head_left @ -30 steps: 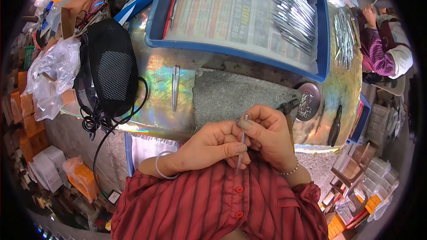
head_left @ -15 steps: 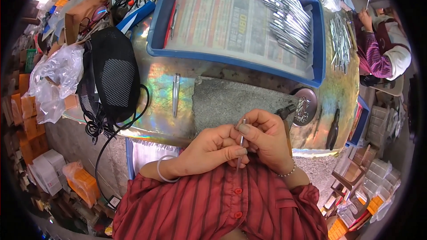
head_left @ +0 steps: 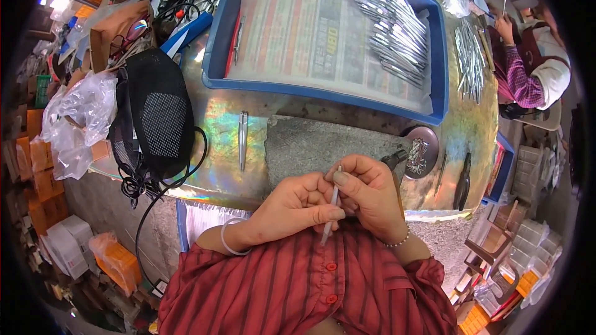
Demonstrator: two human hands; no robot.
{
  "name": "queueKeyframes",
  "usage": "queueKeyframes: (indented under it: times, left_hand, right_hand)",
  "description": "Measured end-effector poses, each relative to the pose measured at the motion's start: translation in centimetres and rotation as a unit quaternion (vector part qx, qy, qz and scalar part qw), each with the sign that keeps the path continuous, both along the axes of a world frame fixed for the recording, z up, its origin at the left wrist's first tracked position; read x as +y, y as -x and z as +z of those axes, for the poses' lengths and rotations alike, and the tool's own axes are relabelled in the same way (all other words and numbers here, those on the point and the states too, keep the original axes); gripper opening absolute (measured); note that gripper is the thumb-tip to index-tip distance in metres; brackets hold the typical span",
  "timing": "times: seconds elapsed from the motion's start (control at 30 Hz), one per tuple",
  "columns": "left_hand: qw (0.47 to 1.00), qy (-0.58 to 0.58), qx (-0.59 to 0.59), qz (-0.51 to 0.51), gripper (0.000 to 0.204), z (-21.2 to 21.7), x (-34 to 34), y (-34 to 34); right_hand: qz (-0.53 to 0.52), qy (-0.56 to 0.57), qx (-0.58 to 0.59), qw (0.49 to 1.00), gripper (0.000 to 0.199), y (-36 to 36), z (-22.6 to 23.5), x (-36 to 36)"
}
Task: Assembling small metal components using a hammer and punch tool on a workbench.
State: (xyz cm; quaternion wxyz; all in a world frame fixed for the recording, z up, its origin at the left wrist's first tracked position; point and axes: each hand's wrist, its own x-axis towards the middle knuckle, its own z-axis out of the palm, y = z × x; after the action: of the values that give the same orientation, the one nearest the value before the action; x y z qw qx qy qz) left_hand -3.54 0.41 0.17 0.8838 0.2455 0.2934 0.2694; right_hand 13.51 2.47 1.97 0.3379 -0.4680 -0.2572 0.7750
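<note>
Left hand [head_left: 297,201]: curled shut, thumb and forefinger pinched on the thin metal rod [head_left: 331,208] near its middle.
Right hand [head_left: 369,193]: also closed on the rod, thumb pressed along its upper part, fingers wrapped behind.
Rod: held nearly upright close to the chest, at 6 o'clock from the grey work pad [head_left: 323,146]; its lower tip pokes out below both hands.
Nearby: a finished silver piece [head_left: 243,138] lies on the shiny tabletop [head_left: 217,124] at 10 o'clock from the hands; a round dish of small parts [head_left: 419,151] sits at 2 o'clock; the blue tray [head_left: 323,90] with a heap of metal rods [head_left: 394,34] lies at 12 o'clock.
Risk: the rod looks slim and slick, so uneven thumb pressure could likely bend it or let it slide down into the lap.
Second risk: whatever small part sits at its top could probably drop unseen, since the fingers hide it.
</note>
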Motion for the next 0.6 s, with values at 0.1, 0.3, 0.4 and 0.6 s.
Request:
queueKeyframes:
  times: [0.1, 0.3, 0.4, 0.6]
  left_hand:
    - [0.998, -0.051, 0.027, 0.036, 0.015, 0.1, -0.3, -0.1]
    - [0.977, -0.153, 0.144, 0.042, 0.024, 0.2, -0.9, -0.1]
    - [0.974, -0.167, 0.149, 0.046, 0.023, 0.3, -1.2, 0.1]
    - [0.978, -0.152, 0.138, 0.046, 0.022, 0.3, -1.7, 0.3]
  right_hand:
    - [-0.003, -0.004, 0.010, 1.000, 0.012, -0.1, -0.1, -0.3]
    - [0.005, -0.004, 0.052, 0.999, 0.015, -0.5, -0.2, -0.7]
    - [0.008, 0.001, 0.056, 0.998, 0.014, -0.3, -0.2, -0.9]
    - [0.012, -0.006, 0.051, 0.999, 0.014, -0.1, -0.2, -1.3]
